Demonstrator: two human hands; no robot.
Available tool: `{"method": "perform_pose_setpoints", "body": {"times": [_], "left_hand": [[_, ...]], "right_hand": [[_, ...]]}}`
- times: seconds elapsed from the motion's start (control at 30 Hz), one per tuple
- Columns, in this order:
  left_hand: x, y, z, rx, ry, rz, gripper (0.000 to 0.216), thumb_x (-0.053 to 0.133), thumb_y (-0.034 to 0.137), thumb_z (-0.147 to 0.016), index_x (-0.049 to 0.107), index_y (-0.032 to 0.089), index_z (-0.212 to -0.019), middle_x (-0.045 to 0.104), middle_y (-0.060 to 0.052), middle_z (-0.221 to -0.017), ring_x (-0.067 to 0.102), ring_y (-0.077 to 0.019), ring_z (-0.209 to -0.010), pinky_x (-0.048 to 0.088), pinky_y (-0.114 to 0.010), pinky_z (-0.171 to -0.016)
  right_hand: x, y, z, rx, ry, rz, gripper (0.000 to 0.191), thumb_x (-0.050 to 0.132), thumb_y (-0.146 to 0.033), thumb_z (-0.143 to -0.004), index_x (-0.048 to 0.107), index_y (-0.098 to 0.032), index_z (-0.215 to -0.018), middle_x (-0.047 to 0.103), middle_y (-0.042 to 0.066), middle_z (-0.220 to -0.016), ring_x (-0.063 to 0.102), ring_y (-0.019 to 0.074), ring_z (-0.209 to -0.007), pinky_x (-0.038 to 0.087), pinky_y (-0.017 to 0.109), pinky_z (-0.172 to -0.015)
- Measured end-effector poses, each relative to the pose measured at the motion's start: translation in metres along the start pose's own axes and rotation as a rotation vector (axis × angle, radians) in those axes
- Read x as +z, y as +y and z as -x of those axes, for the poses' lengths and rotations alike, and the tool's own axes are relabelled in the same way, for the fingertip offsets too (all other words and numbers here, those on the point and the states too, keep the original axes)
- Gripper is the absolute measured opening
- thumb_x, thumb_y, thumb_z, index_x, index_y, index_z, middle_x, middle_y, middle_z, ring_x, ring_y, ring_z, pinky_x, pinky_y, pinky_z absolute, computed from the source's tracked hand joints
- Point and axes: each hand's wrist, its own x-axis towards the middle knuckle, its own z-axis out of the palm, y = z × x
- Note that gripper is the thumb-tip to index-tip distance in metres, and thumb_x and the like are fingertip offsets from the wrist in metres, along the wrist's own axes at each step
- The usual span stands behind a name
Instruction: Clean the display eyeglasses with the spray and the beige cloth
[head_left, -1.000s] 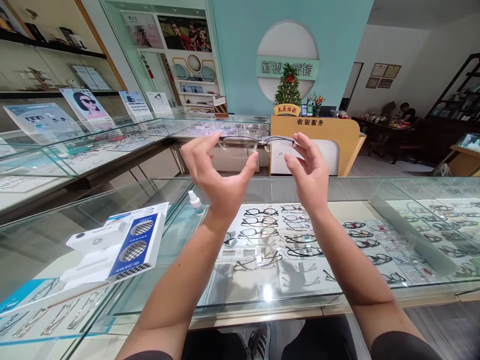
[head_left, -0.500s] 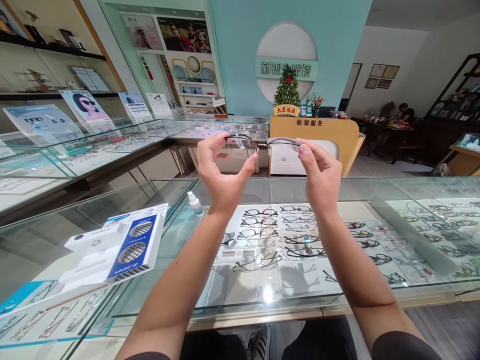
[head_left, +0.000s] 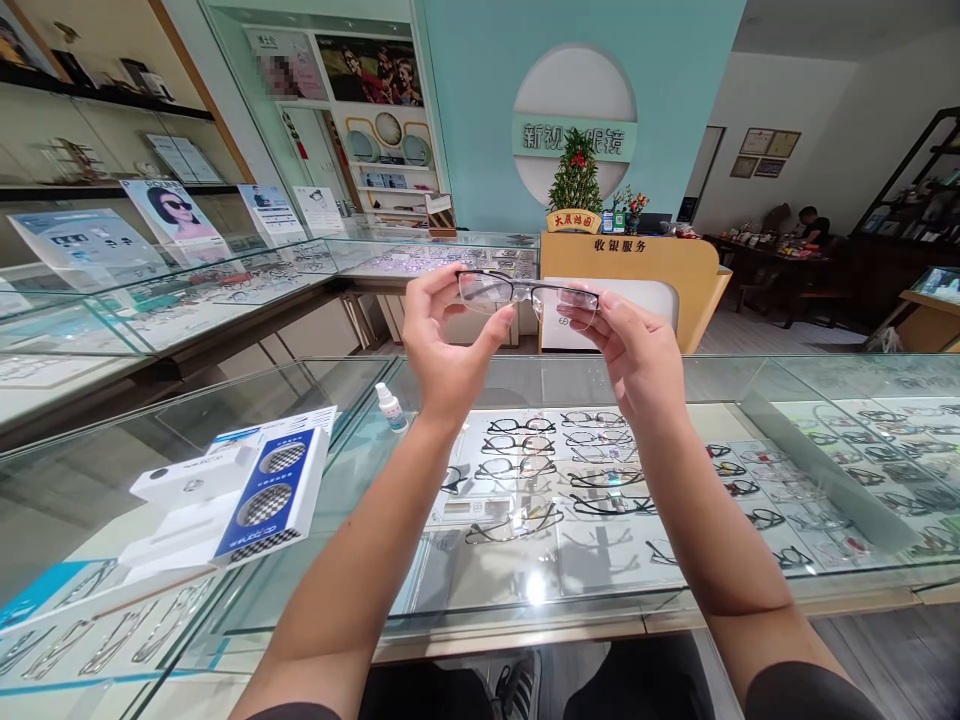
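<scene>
I hold a pair of thin dark-rimmed glasses [head_left: 529, 292] up in the air above a glass display counter [head_left: 675, 385]. My left hand [head_left: 442, 335] pinches the left end of the frame between thumb and fingers. My right hand [head_left: 634, 345] grips the right end the same way. The lenses face away from me and sit level between both hands. Below, under the glass, lie rows of several eyeglass frames [head_left: 555, 460].
A small white dropper bottle [head_left: 390, 406] stands on the counter left of my left arm. A blue-and-white lens display stand [head_left: 247, 495] sits at the near left. More glass cases run along the left and right. A yellow cashier desk [head_left: 637, 270] stands behind.
Both hands have drawn closer together and lowered slightly. The glasses have turned, so that both lenses now show plainly between my fingers.
</scene>
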Motion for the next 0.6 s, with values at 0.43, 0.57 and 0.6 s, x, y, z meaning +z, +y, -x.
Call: {"method": "perform_pose_setpoints", "body": {"times": [0.43, 0.57, 0.6], "left_hand": [[-0.005, 0.001, -0.004, 0.050, -0.041, -0.020, 0.069, 0.082, 0.069, -0.091, 0.060, 0.031, -0.144, 0.070, -0.013, -0.146, 0.072, -0.0318, -0.133, 0.063, -0.050, -0.106], [-0.012, 0.014, -0.006, 0.129, -0.124, -0.125, 0.070, 0.090, 0.060, -0.086, 0.065, 0.030, -0.143, 0.073, -0.012, -0.144, 0.072, -0.0327, -0.134, 0.063, -0.050, -0.108], [-0.013, 0.018, -0.007, 0.157, -0.162, -0.145, 0.070, 0.092, 0.057, -0.085, 0.066, 0.029, -0.143, 0.074, -0.012, -0.144, 0.072, -0.0329, -0.135, 0.062, -0.049, -0.109]], "right_hand": [[-0.011, -0.001, -0.007, 0.071, -0.079, 0.105, 0.043, 0.063, -0.058, -0.105, 0.082, -0.029, -0.131, 0.082, 0.009, -0.142, 0.079, 0.0281, -0.127, 0.064, 0.051, -0.112], [-0.017, -0.004, -0.007, -0.037, -0.013, 0.273, 0.027, 0.073, -0.050, -0.101, 0.084, -0.030, -0.115, 0.084, 0.006, -0.132, 0.077, 0.0258, -0.128, 0.062, 0.048, -0.111], [-0.016, -0.006, -0.006, -0.056, -0.033, 0.306, 0.022, 0.076, -0.047, -0.098, 0.084, -0.029, -0.108, 0.085, 0.005, -0.127, 0.077, 0.0255, -0.125, 0.061, 0.048, -0.112]]}}
